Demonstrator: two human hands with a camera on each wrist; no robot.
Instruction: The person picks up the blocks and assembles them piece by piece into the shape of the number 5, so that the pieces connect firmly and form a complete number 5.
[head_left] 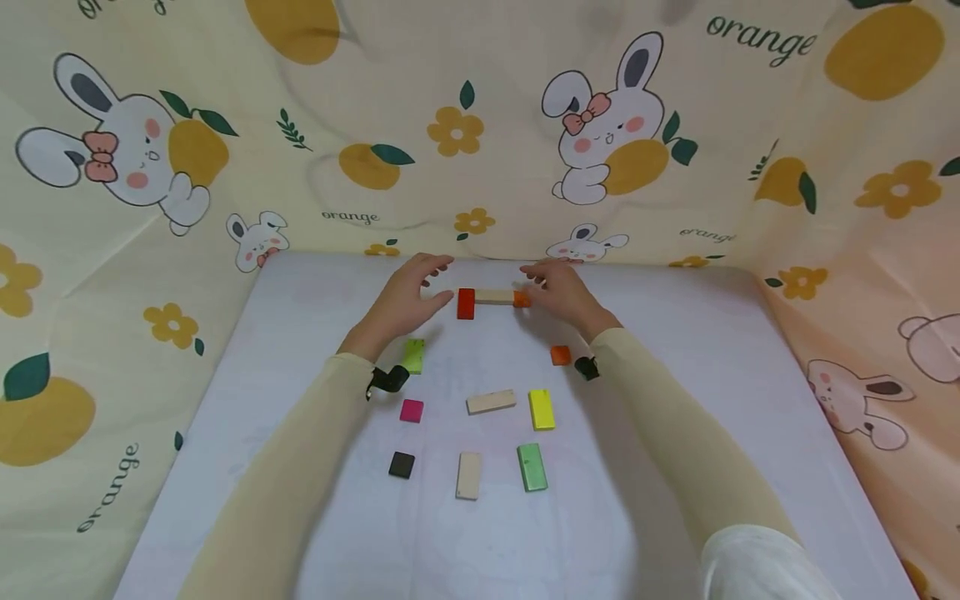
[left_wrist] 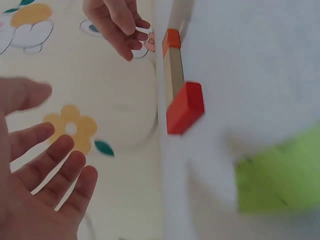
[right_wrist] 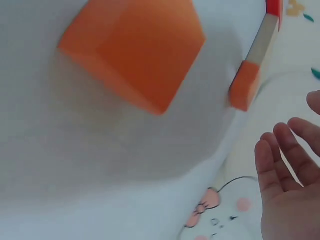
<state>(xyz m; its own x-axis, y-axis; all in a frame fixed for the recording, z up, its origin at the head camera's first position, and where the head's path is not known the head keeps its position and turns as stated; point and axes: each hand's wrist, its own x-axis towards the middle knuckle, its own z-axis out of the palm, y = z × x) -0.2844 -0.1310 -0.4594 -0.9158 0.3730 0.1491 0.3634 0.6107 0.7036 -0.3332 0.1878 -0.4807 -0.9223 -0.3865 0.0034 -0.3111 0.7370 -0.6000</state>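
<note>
A red block [head_left: 466, 304], a natural wood block [head_left: 494, 297] and an orange block [head_left: 521, 299] stand in a row, end to end, near the table's back edge. My left hand [head_left: 408, 300] hovers just left of the red block, fingers loosely spread and apart from it. On the other side, my right hand [head_left: 562, 292] is beside the orange block; the left wrist view shows a gap between them. Both palms hold nothing. A second orange block [right_wrist: 140, 50] lies below the right wrist, and a lime green block [left_wrist: 280, 175] lies by the left wrist.
Nearer the front lie a pink block [head_left: 412, 411], a black block [head_left: 402, 465], two wooden blocks [head_left: 491, 402], a yellow block [head_left: 542, 409] and a green block [head_left: 532, 467]. The white table [head_left: 360, 533] meets a patterned cloth [head_left: 510, 167] at the back and sides.
</note>
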